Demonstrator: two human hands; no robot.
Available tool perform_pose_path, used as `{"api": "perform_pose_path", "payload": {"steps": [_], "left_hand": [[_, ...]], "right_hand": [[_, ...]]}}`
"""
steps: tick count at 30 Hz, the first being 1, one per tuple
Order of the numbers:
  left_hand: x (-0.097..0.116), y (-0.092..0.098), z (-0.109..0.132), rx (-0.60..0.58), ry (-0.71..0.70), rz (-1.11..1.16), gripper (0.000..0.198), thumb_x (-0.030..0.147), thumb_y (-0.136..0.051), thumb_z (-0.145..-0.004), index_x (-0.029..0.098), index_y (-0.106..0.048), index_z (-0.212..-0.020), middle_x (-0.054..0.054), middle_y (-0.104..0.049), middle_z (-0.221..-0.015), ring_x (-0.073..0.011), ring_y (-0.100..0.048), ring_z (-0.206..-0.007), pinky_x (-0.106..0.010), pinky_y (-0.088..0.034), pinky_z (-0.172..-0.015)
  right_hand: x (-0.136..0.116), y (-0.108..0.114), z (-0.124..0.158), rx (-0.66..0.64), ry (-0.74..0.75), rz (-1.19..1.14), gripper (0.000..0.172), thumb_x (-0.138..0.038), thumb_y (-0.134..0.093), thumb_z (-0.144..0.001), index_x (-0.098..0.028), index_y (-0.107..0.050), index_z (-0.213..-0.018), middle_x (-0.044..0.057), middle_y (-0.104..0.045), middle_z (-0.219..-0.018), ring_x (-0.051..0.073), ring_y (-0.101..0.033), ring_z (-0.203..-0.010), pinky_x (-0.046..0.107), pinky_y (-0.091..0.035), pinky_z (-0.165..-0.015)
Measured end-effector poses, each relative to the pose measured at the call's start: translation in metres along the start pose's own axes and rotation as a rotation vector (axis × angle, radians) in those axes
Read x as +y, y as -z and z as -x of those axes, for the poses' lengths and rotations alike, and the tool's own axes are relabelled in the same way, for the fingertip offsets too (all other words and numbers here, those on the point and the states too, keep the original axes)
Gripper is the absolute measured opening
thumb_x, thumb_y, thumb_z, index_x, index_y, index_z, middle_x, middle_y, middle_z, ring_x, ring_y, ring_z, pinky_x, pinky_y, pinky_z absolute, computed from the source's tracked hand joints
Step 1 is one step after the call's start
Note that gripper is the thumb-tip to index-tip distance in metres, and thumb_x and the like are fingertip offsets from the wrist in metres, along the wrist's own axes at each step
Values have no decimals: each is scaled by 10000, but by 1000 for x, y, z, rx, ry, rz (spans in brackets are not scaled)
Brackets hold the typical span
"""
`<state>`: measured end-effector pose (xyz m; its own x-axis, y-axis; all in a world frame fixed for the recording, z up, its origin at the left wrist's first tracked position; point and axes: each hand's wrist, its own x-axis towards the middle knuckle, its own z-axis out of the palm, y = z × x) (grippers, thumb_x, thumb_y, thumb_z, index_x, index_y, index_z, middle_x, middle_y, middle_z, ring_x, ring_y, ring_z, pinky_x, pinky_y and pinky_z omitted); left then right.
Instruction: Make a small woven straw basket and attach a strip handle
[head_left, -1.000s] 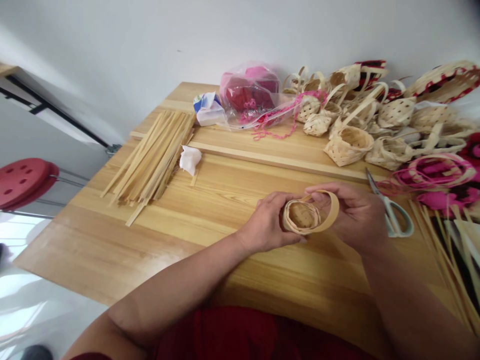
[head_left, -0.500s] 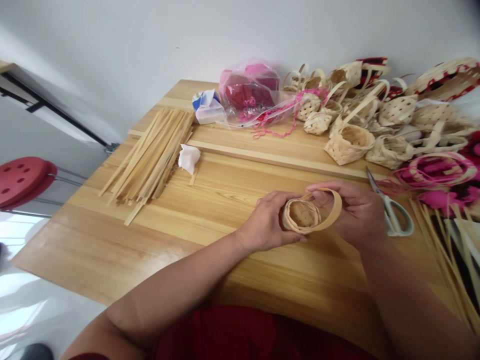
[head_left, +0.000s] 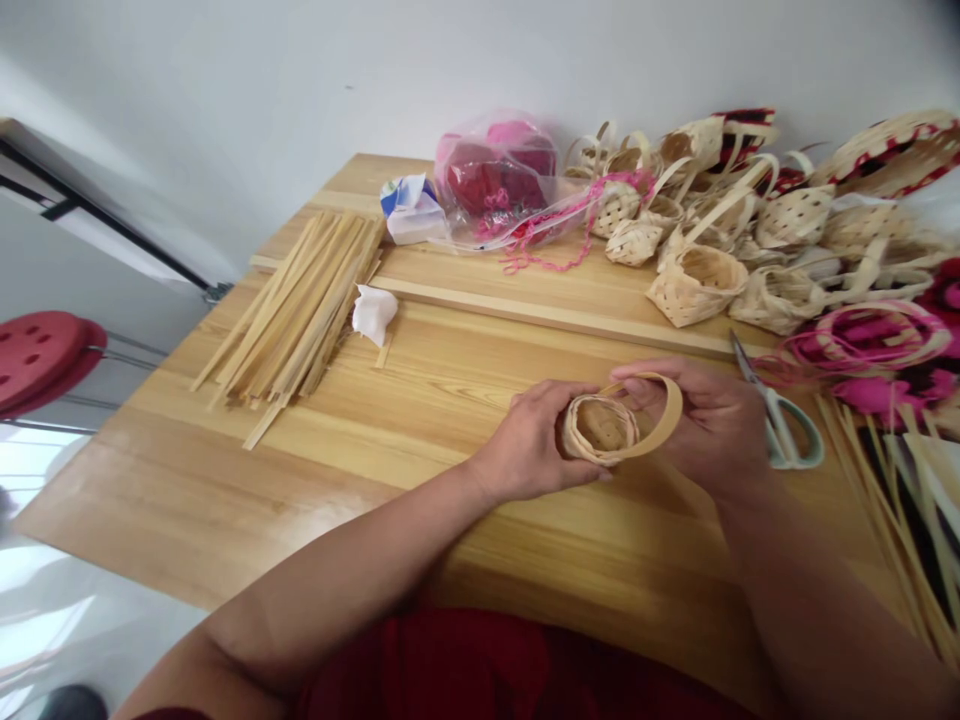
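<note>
Woven basket (head_left: pixel 598 428) still in your hands, or did you set it down?

Still up, hardly moved, held just above the wooden table (head_left: pixel 187 480). My left hand (head_left: pixel 529 440) is curled snugly around its side.

And the other hand?

Right hand (head_left: pixel 705 430) is half open, with the fingertips (head_left: pixel 637 372) hooked inside the loop of pale strip (head_left: pixel 670 412) that rises off the basket's rim.

Anything close by?

Yep, pale teal-handled scissors (head_left: pixel 784 440) lie just beside that hand, and a heap of small woven baskets (head_left: pixel 697 288) sits beyond them.
</note>
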<state>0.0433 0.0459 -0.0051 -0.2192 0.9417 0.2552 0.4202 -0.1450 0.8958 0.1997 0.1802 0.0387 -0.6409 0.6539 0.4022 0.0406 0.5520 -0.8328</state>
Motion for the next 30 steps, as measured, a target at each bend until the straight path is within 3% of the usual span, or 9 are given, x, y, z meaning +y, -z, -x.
{"api": "perform_pose_path", "payload": {"steps": [18,23,30], "left_hand": [[1,0,1,3,-4,-4,838,424,-983,-647,225,-623,-1378,-135,-723,-1347,-341,-675,-1266,-533,-507,-1125],[3,2,1,6,3,10,821,417,-983,-653,219,-628,-1366,-135,-727,-1341,-337,-681,-1261,-522,-512,-1128],[6,1,3,53,23,64,791,377,-968,-675,221,-588,-1350,-108,-736,-1304,-298,-717,-1205,-464,-551,-1084]], "right_hand": [[-1,1,-1,-19,-26,5,79,-371,-768,-943,-348,-826,-991,14,-823,-909,222,-762,-746,376,-636,-656],[0,2,2,-27,31,119,105,-351,-749,-960,-377,-821,-1031,14,-822,-973,248,-771,-831,420,-645,-748],[2,3,3,-16,71,253,110,-345,-744,-964,-337,-806,-1054,6,-815,-967,221,-754,-809,375,-596,-724]]}}
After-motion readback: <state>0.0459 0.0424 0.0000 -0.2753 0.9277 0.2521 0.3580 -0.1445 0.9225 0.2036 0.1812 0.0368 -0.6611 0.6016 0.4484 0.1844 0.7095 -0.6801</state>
